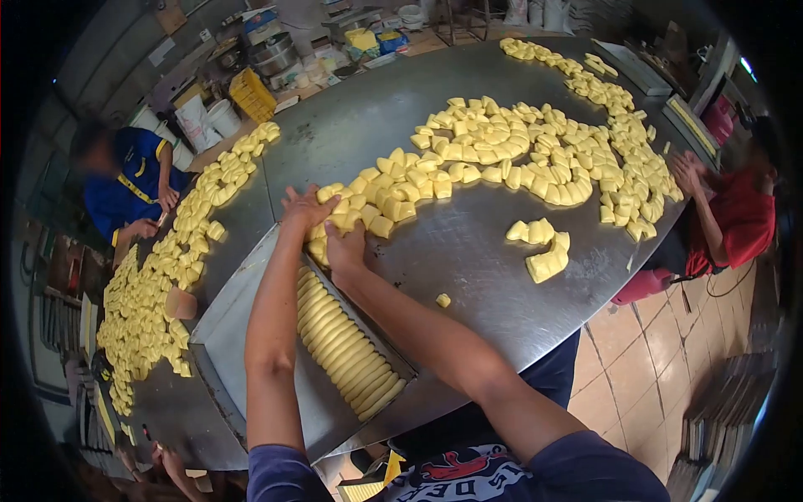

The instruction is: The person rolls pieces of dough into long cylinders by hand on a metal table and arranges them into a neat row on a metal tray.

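Note:
A long heap of yellow dough pieces (401,188) lies on the metal table, one end reaching a tray. My left hand (306,209) rests at that end, fingers spread against the pieces. Close beside it, my right hand (346,251) touches the same pieces, thumb and forefinger apart; its other fingers are partly hidden. Below my hands, a metal tray (242,322) holds a row of rolled dough strips (343,343) along its right side. Some dough pieces lie at the tray's far end, by my hands.
At left, a person in blue (125,180) works by another dough heap (159,293) with a scraper-like block (181,303) on it. A person in red (736,217) stands at right. Another person's hands (171,464) show at lower left. A yellow crate (253,94) is behind the table.

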`<state>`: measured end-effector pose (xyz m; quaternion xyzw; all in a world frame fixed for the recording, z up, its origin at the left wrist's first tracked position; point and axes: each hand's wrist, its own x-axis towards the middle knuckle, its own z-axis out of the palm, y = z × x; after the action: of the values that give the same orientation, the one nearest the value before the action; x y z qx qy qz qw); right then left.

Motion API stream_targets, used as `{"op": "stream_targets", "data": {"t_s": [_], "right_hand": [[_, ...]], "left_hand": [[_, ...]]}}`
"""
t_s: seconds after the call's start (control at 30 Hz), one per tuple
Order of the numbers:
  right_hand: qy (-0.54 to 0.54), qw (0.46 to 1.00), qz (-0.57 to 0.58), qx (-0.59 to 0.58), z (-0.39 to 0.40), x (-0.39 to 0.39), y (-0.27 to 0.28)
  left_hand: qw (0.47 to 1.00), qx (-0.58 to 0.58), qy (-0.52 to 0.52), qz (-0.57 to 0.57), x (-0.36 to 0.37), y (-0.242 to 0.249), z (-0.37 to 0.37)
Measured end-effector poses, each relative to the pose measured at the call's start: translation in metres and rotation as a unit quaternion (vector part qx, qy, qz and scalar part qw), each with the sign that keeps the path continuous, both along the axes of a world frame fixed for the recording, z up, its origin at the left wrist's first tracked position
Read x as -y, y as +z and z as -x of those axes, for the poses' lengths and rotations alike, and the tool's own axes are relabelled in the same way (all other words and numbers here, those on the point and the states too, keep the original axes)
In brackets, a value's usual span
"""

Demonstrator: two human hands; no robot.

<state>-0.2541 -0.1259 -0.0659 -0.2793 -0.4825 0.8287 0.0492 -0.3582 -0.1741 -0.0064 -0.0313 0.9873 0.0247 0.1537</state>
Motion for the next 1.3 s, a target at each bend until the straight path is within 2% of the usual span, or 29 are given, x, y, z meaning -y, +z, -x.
{"op": "stream_targets", "data": {"t_s": [0.1, 0.13, 0.17, 0.2, 0.23, 0.3, 0.33, 0.37, 0.4, 0.47, 0.5, 0.57, 0.63, 0.67, 0.7, 0.73, 0.77, 0.83, 0.9, 0.93, 1.0, 1.03, 1.07, 1.13, 1.17, 1.2, 1.23, 1.27, 1.3], "right_hand": [[-0.05, 0.99, -0.132, 0.0, -0.003, 0.002, 0.019], [-0.055, 0.99, -0.128, -0.001, -0.006, 0.0, 0.029], [-0.047, 0.994, -0.103, -0.002, -0.01, -0.004, 0.037], [-0.038, 0.996, -0.078, -0.004, -0.009, -0.007, 0.037], [-0.042, 0.996, -0.075, -0.007, -0.005, -0.011, 0.038], [-0.024, 0.999, 0.037, -0.019, -0.002, -0.022, 0.035], [-0.028, 0.999, 0.038, -0.017, -0.004, -0.029, 0.04], [-0.003, 0.995, 0.087, -0.041, -0.007, -0.035, 0.044], [0.022, 0.988, 0.134, -0.068, -0.009, -0.043, 0.045], [0.044, 0.989, 0.096, -0.104, -0.019, -0.062, 0.045], [0.087, 0.983, 0.067, -0.15, -0.032, -0.081, 0.056], [0.167, 0.954, 0.036, -0.248, -0.055, -0.126, 0.073], [0.197, 0.958, -0.106, -0.177, -0.083, -0.173, 0.118], [0.181, 0.946, -0.188, -0.194, -0.082, -0.193, 0.117], [0.166, 0.926, -0.268, -0.21, -0.081, -0.212, 0.115], [0.177, 0.925, -0.26, -0.211, -0.086, -0.232, 0.124], [0.187, 0.925, -0.252, -0.212, -0.092, -0.253, 0.132], [0.171, 0.886, -0.387, -0.19, -0.082, -0.291, 0.117], [0.175, 0.858, -0.453, -0.167, -0.073, -0.33, 0.088], [0.171, 0.849, -0.473, -0.161, -0.07, -0.348, 0.069], [0.212, 0.826, -0.507, -0.125, -0.075, -0.376, 0.047], [0.167, 0.787, -0.589, -0.078, -0.077, -0.382, 0.038], [0.118, 0.738, -0.664, -0.032, -0.078, -0.383, 0.033], [0.098, 0.73, -0.675, -0.027, -0.091, -0.374, 0.043], [0.072, 0.721, -0.689, -0.017, -0.101, -0.367, 0.05], [0.077, 0.723, -0.687, -0.021, -0.107, -0.36, 0.055], [0.048, 0.679, -0.732, -0.003, -0.114, -0.352, 0.059], [0.019, 0.633, -0.774, 0.016, -0.121, -0.343, 0.063], [-0.009, 0.639, -0.769, -0.034, -0.128, -0.331, 0.066]], "left_hand": [[0.997, 0.001, -0.065, -0.031, 0.029, -0.023, 0.023], [0.993, -0.002, -0.106, -0.057, 0.03, -0.019, 0.021], [0.991, 0.001, -0.078, -0.112, 0.03, -0.017, 0.018], [0.991, -0.001, -0.082, -0.109, 0.031, -0.009, 0.016], [0.985, 0.013, -0.076, -0.153, 0.033, 0.0, 0.015], [0.978, 0.033, -0.07, -0.195, 0.034, 0.012, 0.005], [0.95, 0.074, -0.022, -0.302, 0.032, 0.019, -0.001], [0.907, 0.113, 0.029, -0.405, 0.031, 0.025, -0.008], [0.907, 0.116, 0.026, -0.405, 0.031, 0.028, -0.012], [0.887, 0.075, -0.009, -0.456, 0.035, 0.034, -0.02], [0.861, 0.112, -0.024, -0.496, 0.013, 0.074, -0.057], [0.838, 0.108, -0.031, -0.535, -0.011, 0.093, -0.094], [0.807, 0.082, -0.042, -0.583, -0.04, 0.098, -0.119], [0.806, 0.082, -0.042, -0.585, -0.056, 0.093, -0.127], [0.77, 0.059, -0.065, -0.632, -0.072, 0.086, -0.134], [0.731, 0.035, -0.088, -0.676, -0.089, 0.08, -0.14], [0.728, 0.032, -0.09, -0.679, -0.106, 0.077, -0.145], [0.723, 0.03, -0.092, -0.684, -0.137, 0.058, -0.141], [0.761, 0.047, -0.151, -0.63, -0.159, 0.004, -0.12], [0.76, 0.046, -0.148, -0.632, -0.163, -0.018, -0.117], [0.858, 0.014, -0.187, -0.478, -0.162, -0.049, -0.115], [0.86, 0.018, -0.19, -0.474, -0.156, -0.014, -0.138], [0.861, 0.013, -0.184, -0.473, -0.146, -0.005, -0.15], [0.864, -0.186, -0.295, -0.363, -0.116, 0.005, -0.172], [0.859, -0.202, -0.308, -0.357, -0.098, 0.014, -0.179], [0.873, -0.255, -0.291, -0.298, -0.079, 0.018, -0.188], [0.88, -0.307, -0.274, -0.237, -0.06, 0.02, -0.195], [0.882, -0.307, -0.27, -0.233, -0.04, 0.016, -0.198], [0.88, -0.374, -0.206, -0.209, -0.021, 0.005, -0.197]]}}
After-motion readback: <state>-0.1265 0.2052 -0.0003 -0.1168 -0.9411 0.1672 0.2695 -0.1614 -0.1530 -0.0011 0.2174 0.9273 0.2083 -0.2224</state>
